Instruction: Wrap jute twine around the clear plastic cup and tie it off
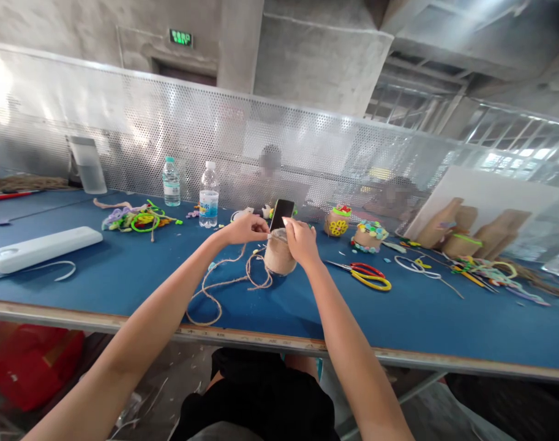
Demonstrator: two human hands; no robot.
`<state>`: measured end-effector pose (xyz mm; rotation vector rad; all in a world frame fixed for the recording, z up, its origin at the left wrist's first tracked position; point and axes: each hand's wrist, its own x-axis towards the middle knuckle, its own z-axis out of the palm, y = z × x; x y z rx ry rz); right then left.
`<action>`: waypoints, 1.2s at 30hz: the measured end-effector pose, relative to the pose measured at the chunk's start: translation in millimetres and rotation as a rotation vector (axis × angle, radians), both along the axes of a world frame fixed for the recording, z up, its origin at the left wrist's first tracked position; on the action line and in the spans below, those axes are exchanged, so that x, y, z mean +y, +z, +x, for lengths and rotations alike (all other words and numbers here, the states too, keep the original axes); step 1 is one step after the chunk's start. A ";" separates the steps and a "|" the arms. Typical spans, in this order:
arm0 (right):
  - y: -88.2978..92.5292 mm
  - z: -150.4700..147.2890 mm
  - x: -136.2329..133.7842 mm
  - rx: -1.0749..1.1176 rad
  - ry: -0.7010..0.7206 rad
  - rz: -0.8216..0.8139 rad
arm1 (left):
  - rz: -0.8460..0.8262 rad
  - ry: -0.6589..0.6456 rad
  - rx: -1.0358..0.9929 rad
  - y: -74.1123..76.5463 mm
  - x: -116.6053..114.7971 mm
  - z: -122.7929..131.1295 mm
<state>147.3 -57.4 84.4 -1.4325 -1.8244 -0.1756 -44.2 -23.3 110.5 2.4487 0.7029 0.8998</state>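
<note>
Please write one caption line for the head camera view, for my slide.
Left hand and right hand at a twine-wrapped jar on a blue worktable, loose twine beside it.

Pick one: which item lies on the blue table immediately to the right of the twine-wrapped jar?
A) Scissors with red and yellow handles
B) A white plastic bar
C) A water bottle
A: the scissors with red and yellow handles lie just right of the twine-wrapped jar, beyond the right hand.
</note>
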 end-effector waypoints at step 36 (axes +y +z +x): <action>2.9 -0.7 3.9 0.237 0.016 -0.062 | 0.047 0.007 -0.128 -7.1 -7.7 10.6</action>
